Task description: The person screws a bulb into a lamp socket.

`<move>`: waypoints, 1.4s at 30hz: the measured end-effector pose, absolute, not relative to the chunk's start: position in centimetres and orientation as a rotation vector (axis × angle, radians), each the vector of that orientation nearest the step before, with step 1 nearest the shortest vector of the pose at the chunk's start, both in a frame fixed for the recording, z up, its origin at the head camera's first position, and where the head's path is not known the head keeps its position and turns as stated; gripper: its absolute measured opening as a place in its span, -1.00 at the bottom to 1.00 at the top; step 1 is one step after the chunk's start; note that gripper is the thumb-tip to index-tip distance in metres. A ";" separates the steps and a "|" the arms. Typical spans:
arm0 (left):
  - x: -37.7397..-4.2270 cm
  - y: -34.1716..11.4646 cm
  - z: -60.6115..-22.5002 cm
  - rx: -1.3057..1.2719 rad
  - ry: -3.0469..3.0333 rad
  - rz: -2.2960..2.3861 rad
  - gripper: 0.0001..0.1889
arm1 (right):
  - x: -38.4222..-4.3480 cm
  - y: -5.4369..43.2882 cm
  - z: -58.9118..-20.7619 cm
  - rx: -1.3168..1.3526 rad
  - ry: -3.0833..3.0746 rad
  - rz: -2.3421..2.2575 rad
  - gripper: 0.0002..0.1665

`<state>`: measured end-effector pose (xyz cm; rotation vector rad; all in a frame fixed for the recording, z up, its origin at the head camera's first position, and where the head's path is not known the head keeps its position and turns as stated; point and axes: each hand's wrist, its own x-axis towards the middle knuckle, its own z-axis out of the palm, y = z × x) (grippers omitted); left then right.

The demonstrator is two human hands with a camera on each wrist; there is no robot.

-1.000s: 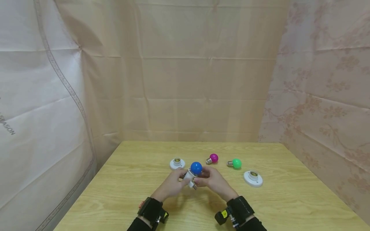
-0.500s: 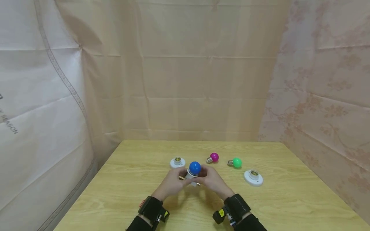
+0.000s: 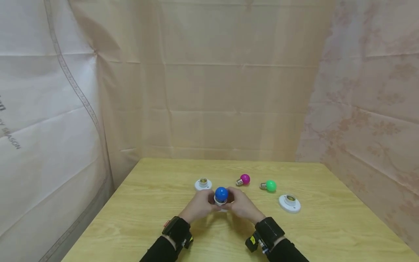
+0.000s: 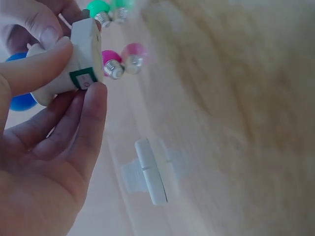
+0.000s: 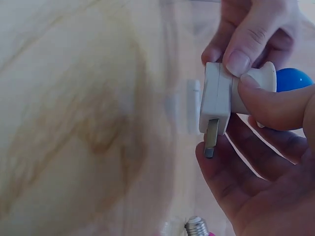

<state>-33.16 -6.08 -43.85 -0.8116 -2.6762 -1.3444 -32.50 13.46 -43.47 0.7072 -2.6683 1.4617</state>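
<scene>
Between both hands is a white plug-in lamp holder (image 5: 216, 96) with a blue bulb (image 3: 221, 194) seated in its round mouth. My left hand (image 3: 200, 206) grips the holder from the left, thumb on its neck. From the other side my right hand (image 3: 243, 205) holds it too, its thumb lying near the holder's flared rim. A flat metal prong (image 5: 211, 137) sticks out of the plug body in the right wrist view. On the plug's side a green-edged label (image 4: 83, 77) shows in the left wrist view. In the head view the hands cover most of the holder.
On the wooden table (image 3: 327, 233), a magenta bulb (image 3: 244, 179) and a green bulb (image 3: 270, 186) lie beyond the hands. One round white lamp base (image 3: 203, 184) stands behind the left hand, another white lamp base (image 3: 289, 203) to the right. Cloth hangs around the table.
The lamp holder has turned from tilted to more upright, so its prongs no longer show in the head view. Both hands have closed in around it. The view has shifted slightly.
</scene>
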 end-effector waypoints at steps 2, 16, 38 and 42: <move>-33.3 -5.8 -43.7 -0.786 -2.712 -1.283 -0.78 | -32.7 13.5 -43.5 0.728 -2.684 1.421 -0.57; -34.1 -3.7 -43.3 -0.700 -2.916 -1.076 -0.73 | -33.3 14.1 -43.7 0.731 -2.792 1.189 -0.62; -37.1 -1.8 -43.5 -0.605 -2.938 -1.095 -0.76 | -36.9 14.7 -44.5 0.529 -2.844 1.023 -0.62; -37.7 -1.5 -43.4 -0.546 -2.954 -1.077 -0.77 | -37.4 14.7 -44.2 0.464 -2.867 1.059 -0.63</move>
